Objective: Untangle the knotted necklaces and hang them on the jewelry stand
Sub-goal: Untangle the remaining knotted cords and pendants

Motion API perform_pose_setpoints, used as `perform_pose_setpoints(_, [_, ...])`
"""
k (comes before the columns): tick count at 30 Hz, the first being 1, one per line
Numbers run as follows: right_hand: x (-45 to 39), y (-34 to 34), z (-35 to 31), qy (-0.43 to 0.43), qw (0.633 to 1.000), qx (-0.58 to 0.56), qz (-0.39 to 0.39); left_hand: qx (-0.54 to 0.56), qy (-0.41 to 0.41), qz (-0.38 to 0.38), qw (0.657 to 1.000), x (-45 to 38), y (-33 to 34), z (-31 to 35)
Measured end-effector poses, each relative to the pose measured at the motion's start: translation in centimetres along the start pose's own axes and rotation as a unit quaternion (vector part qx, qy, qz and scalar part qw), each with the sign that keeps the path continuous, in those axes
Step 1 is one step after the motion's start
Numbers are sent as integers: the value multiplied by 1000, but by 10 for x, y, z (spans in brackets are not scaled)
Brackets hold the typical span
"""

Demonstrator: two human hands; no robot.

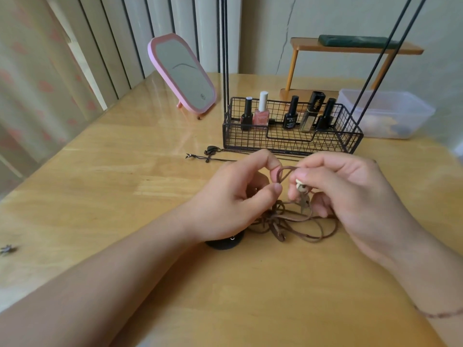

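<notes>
A tangle of brown cord necklaces [295,221] lies on the wooden table [125,184] in front of me. My left hand [235,194] pinches a loop of the brown cord between thumb and forefinger. My right hand [348,189] grips the same cord beside a pale bead and a small pendant [300,189]. A second dark necklace [213,155] lies stretched out in front of the wire basket. The jewelry stand's black rods [225,58] rise from the black wire basket [290,141]. A black round object [225,242] is partly hidden under my left wrist.
Several nail polish bottles [261,112] stand in the basket. A pink mirror [183,76] stands at the back left, a small wooden shelf [350,48] and a clear plastic box [385,113] at the back right. A small metal charm [7,249] lies at the left edge.
</notes>
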State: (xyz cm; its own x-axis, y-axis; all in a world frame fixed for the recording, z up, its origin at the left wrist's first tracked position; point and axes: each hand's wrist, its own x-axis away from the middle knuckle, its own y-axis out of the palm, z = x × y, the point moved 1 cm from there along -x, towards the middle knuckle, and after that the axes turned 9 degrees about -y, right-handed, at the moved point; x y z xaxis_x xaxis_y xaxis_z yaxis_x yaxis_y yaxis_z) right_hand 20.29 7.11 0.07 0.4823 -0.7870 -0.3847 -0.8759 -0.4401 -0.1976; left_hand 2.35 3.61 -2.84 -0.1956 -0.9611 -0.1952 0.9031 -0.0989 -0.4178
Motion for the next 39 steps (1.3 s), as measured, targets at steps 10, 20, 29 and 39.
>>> perform_pose_setpoints(10, [-12,-30,-4,42,983,-160,79,-24,-50,-55,997,-1,-3,-4])
perform_pose_setpoints(20, [-17,-39,-2,45,982,-148,107,-52,-23,-49,997,1,-6,-1])
perform_pose_setpoints(29, [-16,-38,17,29,982,155,101,-43,-19,-25,999,1,-5,2])
perform_pose_setpoints(39, [-17,-37,21,14,971,236,41,-36,-10,5,999,-1,-6,2])
